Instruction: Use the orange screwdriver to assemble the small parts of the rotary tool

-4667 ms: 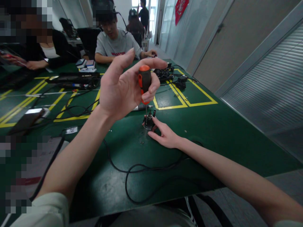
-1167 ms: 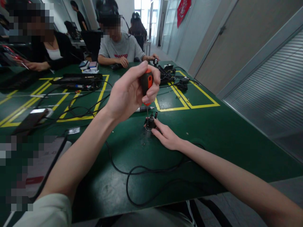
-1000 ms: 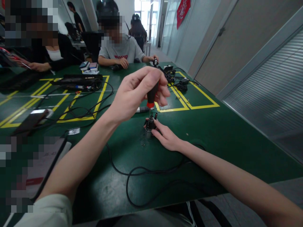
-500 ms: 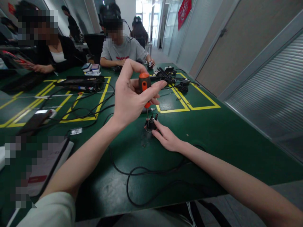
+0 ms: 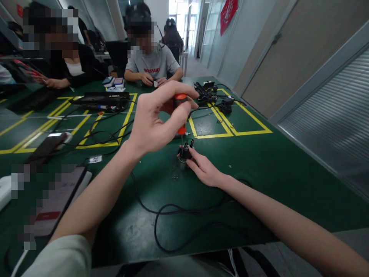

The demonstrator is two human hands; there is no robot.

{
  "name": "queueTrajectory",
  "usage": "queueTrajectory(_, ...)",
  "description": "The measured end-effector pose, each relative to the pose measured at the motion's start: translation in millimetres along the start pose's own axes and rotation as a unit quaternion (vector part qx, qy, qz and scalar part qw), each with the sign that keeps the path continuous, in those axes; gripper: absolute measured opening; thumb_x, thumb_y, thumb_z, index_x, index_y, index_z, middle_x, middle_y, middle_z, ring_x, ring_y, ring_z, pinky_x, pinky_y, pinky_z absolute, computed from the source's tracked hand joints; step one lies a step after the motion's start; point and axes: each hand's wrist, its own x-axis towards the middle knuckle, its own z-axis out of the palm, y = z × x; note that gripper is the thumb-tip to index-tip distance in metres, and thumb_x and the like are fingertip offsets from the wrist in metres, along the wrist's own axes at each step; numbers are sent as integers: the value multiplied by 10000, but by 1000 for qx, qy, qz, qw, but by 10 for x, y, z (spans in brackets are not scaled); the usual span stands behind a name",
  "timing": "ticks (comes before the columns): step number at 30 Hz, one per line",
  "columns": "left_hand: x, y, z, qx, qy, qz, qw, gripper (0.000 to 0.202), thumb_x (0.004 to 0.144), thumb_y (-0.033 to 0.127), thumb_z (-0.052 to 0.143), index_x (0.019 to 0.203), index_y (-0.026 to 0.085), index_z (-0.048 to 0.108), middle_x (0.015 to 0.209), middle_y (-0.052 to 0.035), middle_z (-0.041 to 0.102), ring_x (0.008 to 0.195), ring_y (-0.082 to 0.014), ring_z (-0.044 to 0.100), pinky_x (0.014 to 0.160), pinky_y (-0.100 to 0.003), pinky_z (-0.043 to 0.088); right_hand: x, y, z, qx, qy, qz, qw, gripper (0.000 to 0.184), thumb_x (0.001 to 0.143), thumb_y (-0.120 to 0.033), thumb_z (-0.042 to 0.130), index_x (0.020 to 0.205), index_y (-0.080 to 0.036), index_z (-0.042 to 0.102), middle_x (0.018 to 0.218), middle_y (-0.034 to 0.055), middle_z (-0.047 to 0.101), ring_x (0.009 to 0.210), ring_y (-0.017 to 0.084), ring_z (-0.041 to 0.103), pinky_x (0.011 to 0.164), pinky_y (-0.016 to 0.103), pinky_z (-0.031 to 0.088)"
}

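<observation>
Wrapped round the handle of an orange and black screwdriver (image 5: 181,130) are the fingers of my left hand (image 5: 157,119). The screwdriver stands upright, its thin shaft reaching down to a small black cylindrical part (image 5: 184,154). My right hand (image 5: 204,169) pinches that part from the right and steadies it on the green table (image 5: 230,219). The part has a ring-like metallic base and short posts on top. Where the tip meets it is too small to make out. Tiny bits, perhaps screws (image 5: 175,178), lie just in front of it.
A black cable (image 5: 173,211) loops across the near table. To the left lie a phone-like dark device (image 5: 47,148) and a tablet-like object (image 5: 57,196). Black gear (image 5: 206,92) with cables sits at the back right. Opposite, a person in a grey shirt (image 5: 155,63) handles something small.
My left hand has rolled its fingers round the screwdriver handle, the index finger and thumb shifting over it. My right hand stays on the part. The view has moved slightly.
</observation>
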Motion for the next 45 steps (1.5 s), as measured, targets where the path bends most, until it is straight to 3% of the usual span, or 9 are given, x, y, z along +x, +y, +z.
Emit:
queueTrajectory(4,18,71,-69,57,-39,18,997,250,863,143,690,1097,194,759,950,-51,781,877,-183,737,733,-252,582,-24,11,-7,4,-2,7,1000,475,1096,-306,429,1560,-205,423,1459,173,648,1304,316,658,1102,540,533)
queueTrajectory(10,48,-42,-101,227,-16,186,956,133,941,240,672,1049,222,748,1007,-35,789,925,-179,752,850,-301,631,-52,28,-11,11,-7,15,1000,480,1100,-319,429,1564,-198,425,1485,176,631,1373,325,614,1128,556,516)
queueTrajectory(15,74,-83,-130,253,-76,274,925,275,1008,210,554,1242,219,699,1122,-51,784,951,-175,764,922,-322,640,-63,22,-9,10,-3,12,1000,477,1099,-324,437,1563,-218,434,1492,165,628,1334,317,642,1126,557,522)
queueTrajectory(21,75,-80,-120,266,-80,252,927,349,1053,295,508,1381,334,621,1194,1,748,994,-189,780,832,-331,666,-79,26,-9,10,-4,22,1000,480,1096,-338,442,1561,-220,427,1434,165,671,1277,317,679,1105,555,538)
queueTrajectory(25,66,-128,-67,258,-47,291,920,244,993,293,649,1234,293,691,1095,10,754,961,-203,790,778,-327,665,-83,22,-13,17,-1,26,1000,465,1096,-333,440,1549,-226,446,1440,158,669,1282,317,677,1087,543,551)
queueTrajectory(32,69,-148,-31,248,-64,332,908,322,1025,130,457,1279,205,640,1297,-28,728,1258,-214,692,1014,-388,624,-89,32,-22,17,-4,27,999,451,1093,-345,448,1524,-216,477,1406,170,686,1268,325,684,1088,548,550)
queueTrajectory(36,88,-162,-21,251,-51,360,897,275,1001,183,598,1268,237,641,1170,-17,748,1081,-192,749,877,-343,668,-100,55,-16,15,-3,37,999,472,1094,-369,442,1541,-218,449,1413,181,678,1273,335,681,1081,569,548)
queueTrajectory(40,85,-177,-11,247,-19,359,900,203,959,259,701,1160,239,688,1103,-11,751,1040,-206,758,879,-378,673,-95,53,-14,16,-1,36,999,473,1093,-363,435,1541,-213,447,1424,184,668,1296,339,666,1089,572,540)
queueTrajectory(45,45,-154,-12,245,-20,350,904,252,1024,185,514,1186,258,694,1176,-29,748,1146,-229,738,941,-426,660,-81,40,-19,16,-3,25,1000,464,1094,-359,443,1536,-218,463,1398,170,688,1259,325,687,1093,557,542)
